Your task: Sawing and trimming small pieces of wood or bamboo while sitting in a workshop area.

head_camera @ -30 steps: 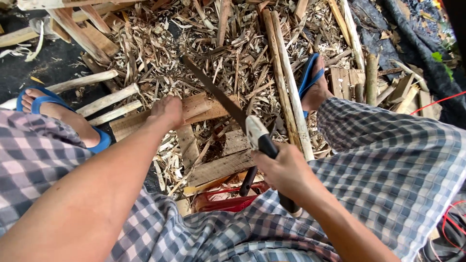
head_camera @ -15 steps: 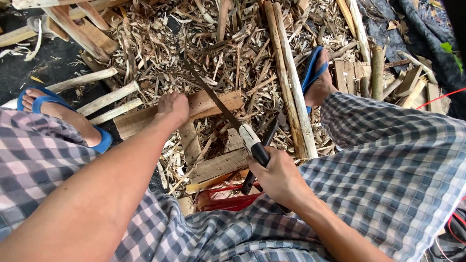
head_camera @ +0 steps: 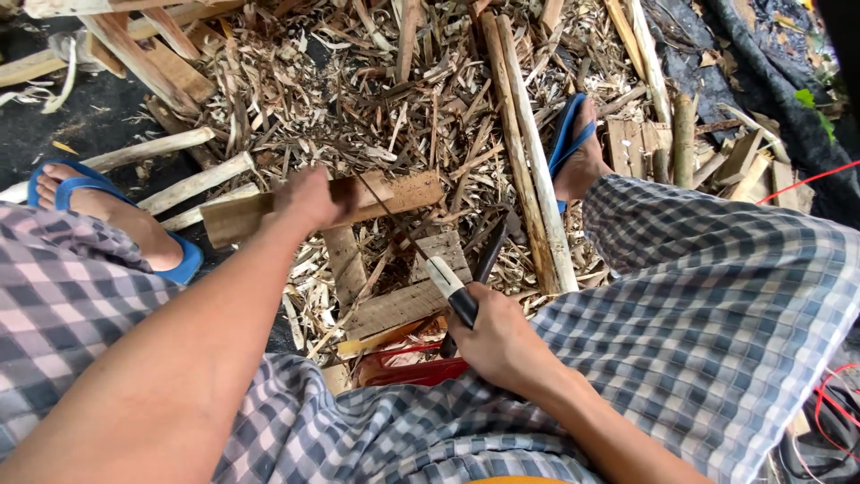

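Head view: left hand [head_camera: 309, 199] clamped over flat wooden slat [head_camera: 394, 194], pinning it across wooden block [head_camera: 394, 296] amid wood shavings [head_camera: 376, 99]. Right hand [head_camera: 502, 345] fisted round black handle of saw [head_camera: 448, 287]; thin blade runs up-left to slat just beside left hand, edge touching wood. Two long poles [head_camera: 528, 170] lie just right of saw. Blue sandals: left foot [head_camera: 107, 215] far left, right foot [head_camera: 578, 152] beyond poles. Checked cloth [head_camera: 717, 296] over both knees.

One head-worn camera looks steeply down, close over the lap and wood-littered ground [head_camera: 269, 108]
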